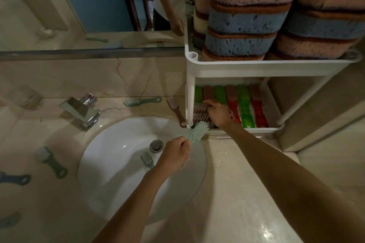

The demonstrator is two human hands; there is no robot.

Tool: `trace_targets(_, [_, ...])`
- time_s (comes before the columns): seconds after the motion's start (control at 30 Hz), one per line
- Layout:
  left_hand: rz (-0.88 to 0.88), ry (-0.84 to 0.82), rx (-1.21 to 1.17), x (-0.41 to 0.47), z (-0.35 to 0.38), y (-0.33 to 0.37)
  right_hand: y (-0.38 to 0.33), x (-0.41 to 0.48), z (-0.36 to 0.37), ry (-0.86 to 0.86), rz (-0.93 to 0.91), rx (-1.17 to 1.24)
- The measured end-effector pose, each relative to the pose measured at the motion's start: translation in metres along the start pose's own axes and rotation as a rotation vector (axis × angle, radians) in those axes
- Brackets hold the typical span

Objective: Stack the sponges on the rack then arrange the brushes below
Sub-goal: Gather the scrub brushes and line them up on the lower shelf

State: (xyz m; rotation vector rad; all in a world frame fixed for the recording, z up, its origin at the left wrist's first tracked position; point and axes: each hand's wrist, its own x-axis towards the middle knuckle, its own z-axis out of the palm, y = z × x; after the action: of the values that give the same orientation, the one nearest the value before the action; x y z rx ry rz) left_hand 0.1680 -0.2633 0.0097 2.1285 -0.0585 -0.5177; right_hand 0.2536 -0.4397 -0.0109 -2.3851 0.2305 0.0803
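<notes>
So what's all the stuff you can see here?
sponges: many, pink and blue, stacked on rack's top shelf
rack: one, white, right of sink
shelf brushes: several, green, red and brown, on lower shelf
loose brushes: about six, teal, blue, one brown, on counter
sink brush: one, teal, in basin
sink: one, white
tap: one, chrome, behind sink
mirror: one, on wall
left hand: holds teal brush
right hand: among shelf brushes, grip unclear

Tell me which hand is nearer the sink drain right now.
Left. The left hand is over the basin just right of the sink drain, gripping a mint green brush. The right hand is farther away, inside the rack's lower shelf.
</notes>
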Motion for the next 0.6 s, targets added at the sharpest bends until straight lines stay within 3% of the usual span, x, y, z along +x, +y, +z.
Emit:
trace_targets(0.2, [-0.007, 0.003, -0.02, -0.003, 0.002, -0.005, 0.004, 0.003, 0.002, 0.063, -0.007, -0.116])
trace_targets(0.6, [-0.001, 0.008, -0.025, 0.002, 0.0, -0.006, -0.007, 0.025, -0.002, -0.146, -0.084, -0.286])
